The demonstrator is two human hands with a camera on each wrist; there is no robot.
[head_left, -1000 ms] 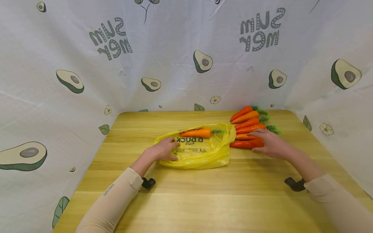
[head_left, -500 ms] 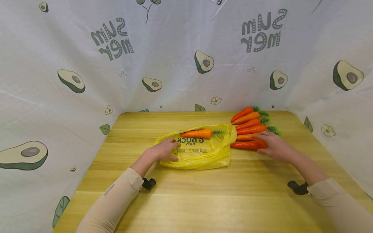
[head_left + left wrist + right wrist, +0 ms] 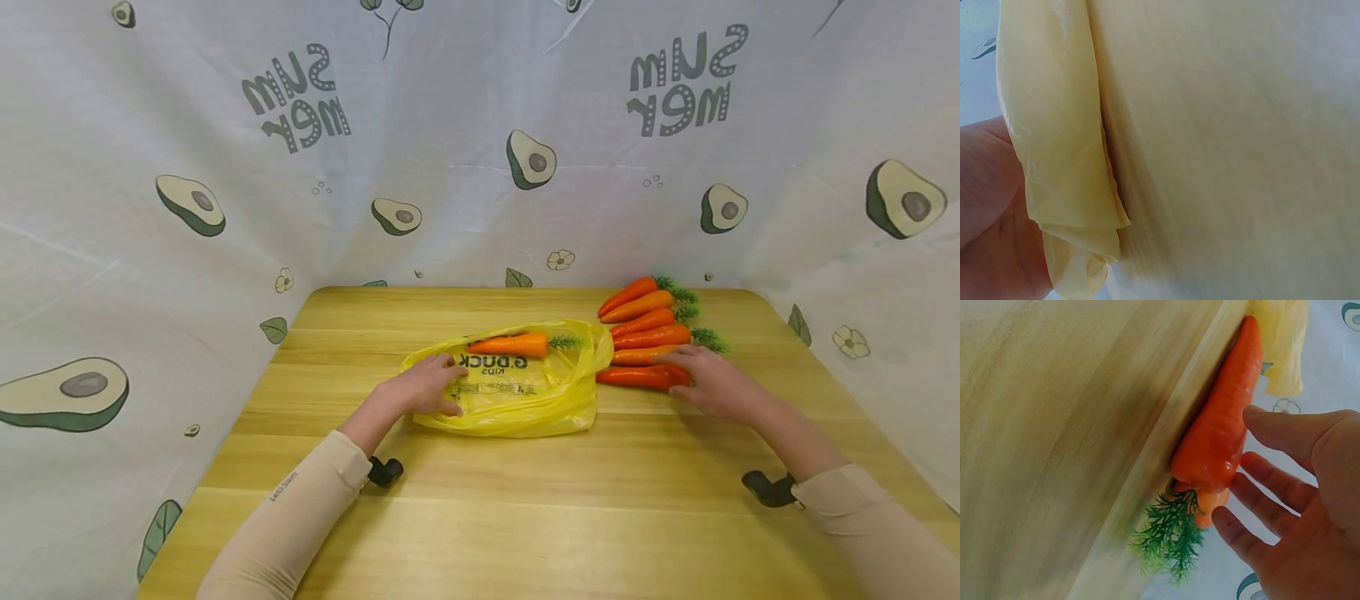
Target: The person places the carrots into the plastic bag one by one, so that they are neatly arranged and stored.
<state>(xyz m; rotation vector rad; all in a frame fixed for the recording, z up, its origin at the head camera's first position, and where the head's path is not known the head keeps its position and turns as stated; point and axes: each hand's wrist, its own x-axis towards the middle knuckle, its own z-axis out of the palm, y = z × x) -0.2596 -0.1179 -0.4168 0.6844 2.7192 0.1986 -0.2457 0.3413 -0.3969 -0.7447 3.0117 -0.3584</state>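
A yellow plastic bag (image 3: 525, 417) with dark lettering lies flat on the table, one carrot (image 3: 513, 344) with a green top within its outline. My left hand (image 3: 423, 387) is at the bag's left end, thumb and fingers apart; in the left wrist view a fold of the bag covers its fingers. Right of the bag, several carrots (image 3: 651, 336) lie in a row, tips pointing left. My right hand (image 3: 712, 383) is at the nearest carrot (image 3: 1216, 431), fingers spread. The right wrist view shows the thumb and fingertips close against this carrot, not wrapped around it.
The wooden table (image 3: 525, 517) extends in front of the bag and on both sides. A white cloth (image 3: 450, 100) printed with avocados hangs behind it and along the sides. A black strap mount (image 3: 386, 472) sits at the left wrist, another black mount (image 3: 768, 489) at the right.
My right hand has shifted slightly to the right along the nearest carrot, toward its thick end. The left hand and the bag stay in place. The head view has shifted slightly.
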